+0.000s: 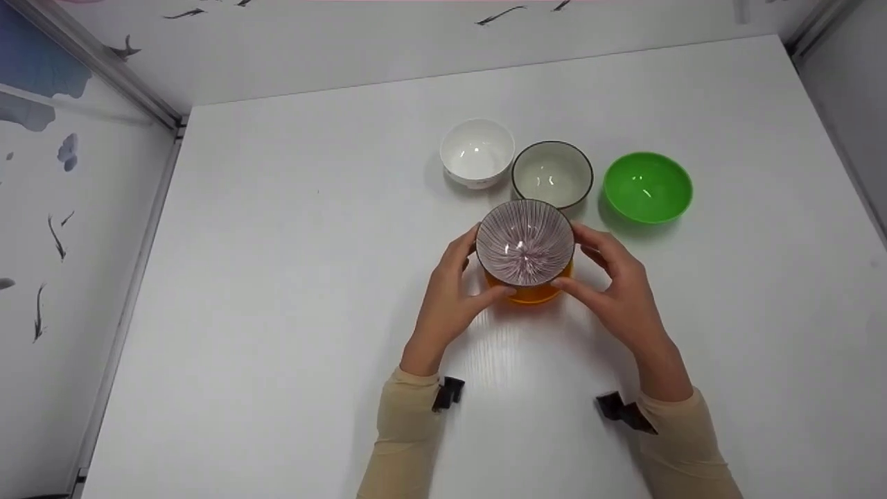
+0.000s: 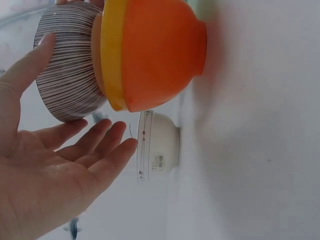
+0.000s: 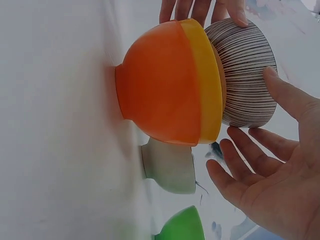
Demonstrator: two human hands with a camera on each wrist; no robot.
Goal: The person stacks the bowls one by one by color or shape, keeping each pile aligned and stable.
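Observation:
A bowl with dark stripes (image 1: 525, 242) sits at the mouth of an orange bowl with a yellow rim (image 2: 162, 55), which stands upright on the table. My left hand (image 1: 449, 294) holds the striped bowl's left side, thumb at the near rim and fingers round the wall. On the opposite side my right hand (image 1: 617, 294) grips it the same way. In the right wrist view, the striped bowl's lower part (image 3: 245, 75) is hidden inside the orange one. Whether it rests there or is held just above the bottom, I cannot tell.
Behind the hands stand a white bowl (image 1: 477, 152) and a pale grey bowl with a dark rim (image 1: 552, 173), close together. A green bowl (image 1: 648, 187) is to their right. Walls rise behind the white table (image 1: 277, 277) and at both sides.

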